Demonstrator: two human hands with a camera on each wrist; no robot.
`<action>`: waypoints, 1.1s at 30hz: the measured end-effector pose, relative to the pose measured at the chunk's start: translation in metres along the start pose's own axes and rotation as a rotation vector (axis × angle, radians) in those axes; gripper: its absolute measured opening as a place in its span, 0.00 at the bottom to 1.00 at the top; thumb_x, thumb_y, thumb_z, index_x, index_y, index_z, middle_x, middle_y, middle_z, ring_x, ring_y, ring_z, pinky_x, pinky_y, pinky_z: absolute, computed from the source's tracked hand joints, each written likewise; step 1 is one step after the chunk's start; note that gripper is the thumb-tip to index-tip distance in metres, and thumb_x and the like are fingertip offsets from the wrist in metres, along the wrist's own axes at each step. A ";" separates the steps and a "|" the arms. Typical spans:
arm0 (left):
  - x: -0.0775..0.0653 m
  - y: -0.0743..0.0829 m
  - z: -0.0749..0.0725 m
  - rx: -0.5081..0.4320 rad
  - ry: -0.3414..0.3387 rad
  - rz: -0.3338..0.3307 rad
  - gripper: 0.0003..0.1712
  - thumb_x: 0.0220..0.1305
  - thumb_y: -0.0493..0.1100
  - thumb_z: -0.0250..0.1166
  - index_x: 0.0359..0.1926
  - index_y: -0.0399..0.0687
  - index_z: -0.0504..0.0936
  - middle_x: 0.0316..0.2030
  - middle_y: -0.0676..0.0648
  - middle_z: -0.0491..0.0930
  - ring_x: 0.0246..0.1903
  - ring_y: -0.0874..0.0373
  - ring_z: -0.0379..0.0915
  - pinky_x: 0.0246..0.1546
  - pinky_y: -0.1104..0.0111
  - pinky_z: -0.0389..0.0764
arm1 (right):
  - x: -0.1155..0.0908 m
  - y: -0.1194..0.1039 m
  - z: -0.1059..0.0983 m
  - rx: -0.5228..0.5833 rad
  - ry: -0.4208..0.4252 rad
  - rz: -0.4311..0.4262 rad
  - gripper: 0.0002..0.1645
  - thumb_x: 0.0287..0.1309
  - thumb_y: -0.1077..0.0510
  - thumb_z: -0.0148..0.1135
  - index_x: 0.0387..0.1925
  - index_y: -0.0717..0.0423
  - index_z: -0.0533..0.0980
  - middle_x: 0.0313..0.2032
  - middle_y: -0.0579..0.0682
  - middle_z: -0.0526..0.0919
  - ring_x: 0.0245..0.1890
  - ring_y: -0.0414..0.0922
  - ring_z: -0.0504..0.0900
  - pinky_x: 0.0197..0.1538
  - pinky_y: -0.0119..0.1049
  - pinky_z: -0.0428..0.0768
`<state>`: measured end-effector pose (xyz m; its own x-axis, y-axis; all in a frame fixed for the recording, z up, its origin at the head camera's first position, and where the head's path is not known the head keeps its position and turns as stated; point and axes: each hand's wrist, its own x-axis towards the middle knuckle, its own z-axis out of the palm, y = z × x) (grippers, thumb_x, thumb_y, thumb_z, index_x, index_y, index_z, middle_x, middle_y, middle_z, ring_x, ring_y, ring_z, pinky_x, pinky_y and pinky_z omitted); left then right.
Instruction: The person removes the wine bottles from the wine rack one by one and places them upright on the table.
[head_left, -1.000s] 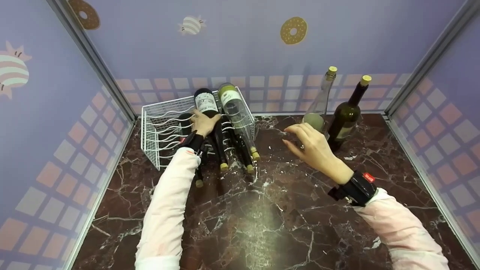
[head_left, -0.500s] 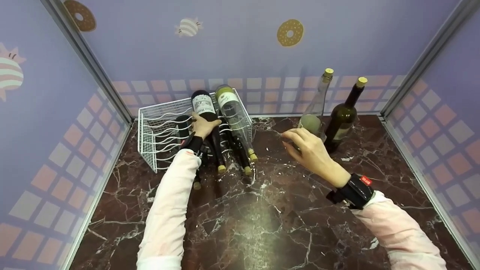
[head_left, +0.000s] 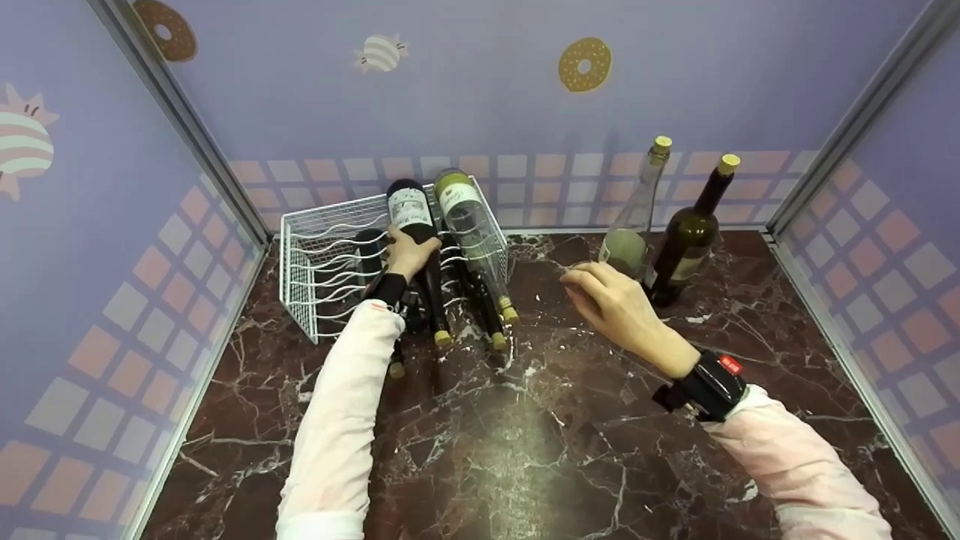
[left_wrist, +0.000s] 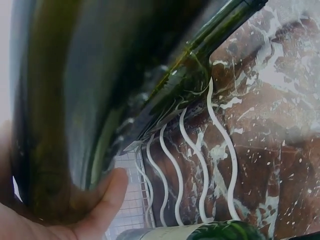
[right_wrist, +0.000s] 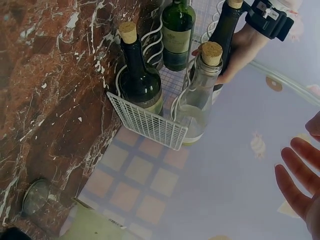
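My left hand grips the shoulder of a dark wine bottle, which lies on the upper tier of a white wire wine rack, its corked neck pointing toward me. In the left wrist view this bottle fills the upper left, with fingers curled around its side. A clear corked bottle lies beside it on the right. Over the counter, in front of two standing bottles, hovers my right hand, fingers loosely bent and holding nothing; the right wrist view shows this hand at the right edge.
Lower in the rack lie dark bottles, one with its base left of my hand. A clear corked bottle and a dark green corked bottle stand upright at the back right. Patterned panels enclose the marbled counter.
My right hand has come slightly down and toward me, its fingers drawn a little closer together. The left hand keeps its grip on the dark wine bottle, which has barely shifted.
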<state>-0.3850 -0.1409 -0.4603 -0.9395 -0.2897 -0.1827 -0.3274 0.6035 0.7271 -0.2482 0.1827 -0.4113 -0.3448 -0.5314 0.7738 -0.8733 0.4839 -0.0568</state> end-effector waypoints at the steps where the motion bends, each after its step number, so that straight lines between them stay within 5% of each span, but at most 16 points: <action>1: -0.009 0.004 -0.004 -0.013 -0.001 0.012 0.53 0.51 0.54 0.62 0.65 0.34 0.39 0.58 0.26 0.55 0.58 0.37 0.51 0.55 0.53 0.55 | 0.000 0.000 0.000 -0.001 -0.002 -0.001 0.10 0.58 0.62 0.53 0.39 0.61 0.76 0.39 0.52 0.77 0.38 0.47 0.75 0.40 0.38 0.75; 6: -0.024 0.006 -0.007 -0.061 0.033 0.038 0.54 0.51 0.55 0.64 0.66 0.36 0.40 0.57 0.28 0.58 0.56 0.39 0.56 0.54 0.55 0.58 | -0.002 -0.001 0.003 0.025 -0.015 -0.007 0.08 0.58 0.64 0.53 0.39 0.61 0.76 0.39 0.54 0.77 0.39 0.50 0.76 0.39 0.40 0.76; 21: -0.032 0.003 -0.011 -0.187 0.143 0.154 0.53 0.51 0.53 0.64 0.66 0.37 0.43 0.54 0.30 0.64 0.52 0.42 0.63 0.50 0.59 0.63 | -0.003 -0.003 0.006 0.034 -0.026 -0.014 0.08 0.58 0.64 0.52 0.38 0.60 0.76 0.38 0.54 0.77 0.38 0.50 0.76 0.38 0.42 0.75; 33: -0.048 0.014 -0.015 -0.436 0.131 0.181 0.54 0.56 0.53 0.62 0.67 0.36 0.35 0.63 0.34 0.52 0.60 0.49 0.53 0.57 0.69 0.53 | -0.003 -0.003 0.008 0.032 -0.040 -0.020 0.09 0.56 0.66 0.52 0.38 0.60 0.76 0.39 0.53 0.77 0.38 0.49 0.76 0.36 0.42 0.75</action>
<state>-0.3432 -0.1299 -0.4317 -0.9479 -0.3166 0.0361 -0.0618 0.2937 0.9539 -0.2477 0.1773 -0.4183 -0.3402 -0.5679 0.7495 -0.8904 0.4509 -0.0625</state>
